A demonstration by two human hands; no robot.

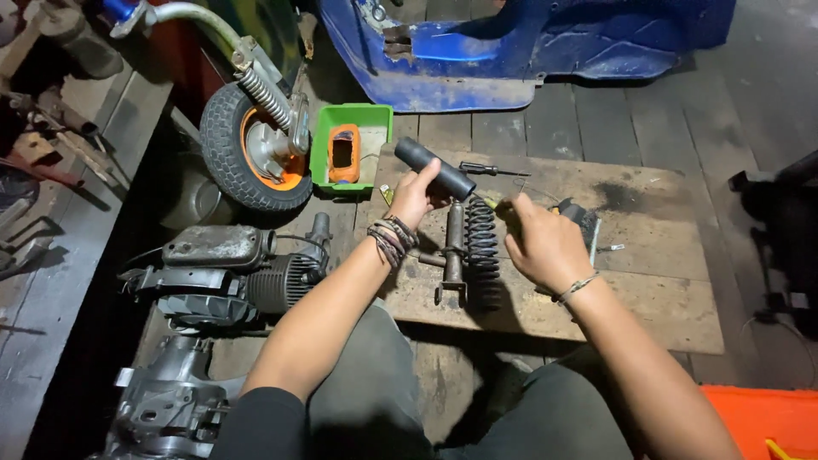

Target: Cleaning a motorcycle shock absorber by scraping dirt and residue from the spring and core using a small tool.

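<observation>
My left hand [415, 194] grips a black rubber tube [434, 168], lifted at an angle above a brown board [648, 281]. My right hand [542, 243] is closed around a thin tool with a yellow-green end [492, 204], its tip near a black coil spring [483, 251]. Beside the spring lies a rusty shock absorber rod [453, 251]. Both lie on the board between my hands.
A black screwdriver [490, 170] lies at the board's back edge. A green tray [379, 128] holds an orange part [344, 154]. A small wheel with an orange rim [256, 145], engine parts [230, 273], a blue scooter body [528, 43] and an orange box [758, 417] surround me.
</observation>
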